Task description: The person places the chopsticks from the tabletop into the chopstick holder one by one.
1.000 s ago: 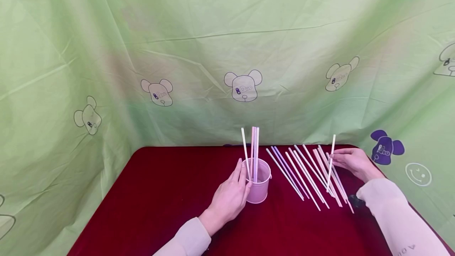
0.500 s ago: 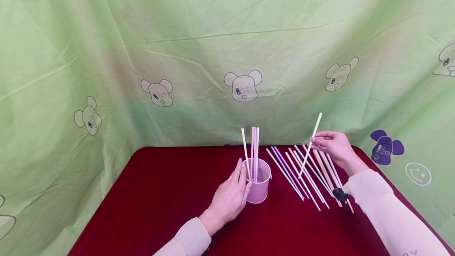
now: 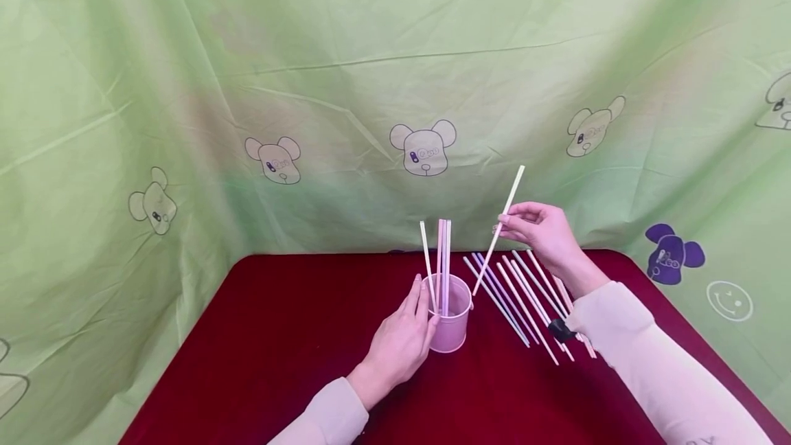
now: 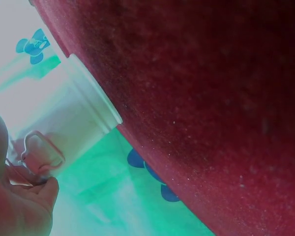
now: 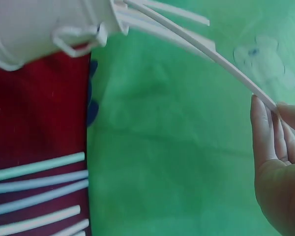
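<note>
A small pink bucket (image 3: pixel 450 335) stands upright on the table with several pastel straws (image 3: pixel 443 259) leaning in it. My left hand (image 3: pixel 395 342) rests along its left side, fingers extended near the rim and thumb at the front. In the left wrist view the left hand (image 4: pixel 27 206) touches the bucket (image 4: pixel 64 108) near its wire handle (image 4: pixel 42 152). My right hand (image 3: pixel 544 235) pinches a pale yellow straw (image 3: pixel 500 229) between thumb and fingertips. The straw slants down to the left, its lower end beside the bucket's right rim. The right wrist view shows this straw (image 5: pixel 201 46) too.
Several loose pastel straws (image 3: pixel 525 307) lie side by side on the dark red cloth (image 3: pixel 296 335), right of the bucket and partly beneath the right forearm. A green curtain with bear prints (image 3: pixel 346 101) rises behind the table and along both sides.
My right hand has lifted the pale yellow straw from the right end of the row and carried it leftward to the bucket, the straw tilting more. The left hand and bucket stay put.
</note>
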`<state>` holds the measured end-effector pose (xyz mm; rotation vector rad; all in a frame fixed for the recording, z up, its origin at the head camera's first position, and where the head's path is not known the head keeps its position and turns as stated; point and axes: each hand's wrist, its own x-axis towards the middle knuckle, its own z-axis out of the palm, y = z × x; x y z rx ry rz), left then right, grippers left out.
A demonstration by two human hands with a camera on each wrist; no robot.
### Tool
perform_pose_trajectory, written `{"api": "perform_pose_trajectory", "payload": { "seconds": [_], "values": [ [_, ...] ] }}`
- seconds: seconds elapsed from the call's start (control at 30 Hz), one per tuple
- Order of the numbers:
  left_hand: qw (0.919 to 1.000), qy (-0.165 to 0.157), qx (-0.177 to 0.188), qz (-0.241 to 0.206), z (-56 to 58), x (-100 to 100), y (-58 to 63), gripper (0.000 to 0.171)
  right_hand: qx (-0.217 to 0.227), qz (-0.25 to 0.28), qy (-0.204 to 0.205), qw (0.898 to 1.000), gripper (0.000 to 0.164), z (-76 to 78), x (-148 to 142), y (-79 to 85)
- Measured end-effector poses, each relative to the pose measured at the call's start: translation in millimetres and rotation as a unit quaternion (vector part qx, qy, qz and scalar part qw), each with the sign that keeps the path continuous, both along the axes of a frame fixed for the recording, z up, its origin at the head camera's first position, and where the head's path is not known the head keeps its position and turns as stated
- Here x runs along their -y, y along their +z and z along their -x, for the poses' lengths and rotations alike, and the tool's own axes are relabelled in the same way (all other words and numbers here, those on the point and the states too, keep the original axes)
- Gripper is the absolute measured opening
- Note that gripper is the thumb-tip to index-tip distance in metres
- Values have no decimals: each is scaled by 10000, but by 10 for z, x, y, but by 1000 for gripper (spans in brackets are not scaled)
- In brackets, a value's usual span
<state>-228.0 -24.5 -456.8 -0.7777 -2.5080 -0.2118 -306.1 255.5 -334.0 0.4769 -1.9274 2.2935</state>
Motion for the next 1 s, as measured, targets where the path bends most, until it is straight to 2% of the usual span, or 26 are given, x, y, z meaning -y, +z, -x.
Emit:
{"api": "perform_pose_trajectory", "payload": {
  "seconds": [0.13, 0.27, 0.53, 0.77, 1.0],
  "values": [
    [10000, -2, 12, -7, 0, -1, -7, 59, -101, -584, -70, 9982, 32, -1, 171, -29],
    [10000, -21, -6, -11, -2, -1, -15, 60, -213, -1259, -74, 9918, 32, 4, 297, -118],
    [10000, 23, 28, 9, -10, 5, -25, 60, -174, -2038, 205, 9786, 27, 60, 474, -288],
    [10000, 2, 27, 25, -10, 5, -13, 59, -90, -2398, 390, 9700, 22, 88, 572, -415],
    [10000, 28, 92, -13, 9, 5, 0, 60, -129, -2489, 277, 9680, 24, 104, 637, -513]
  ]
}}
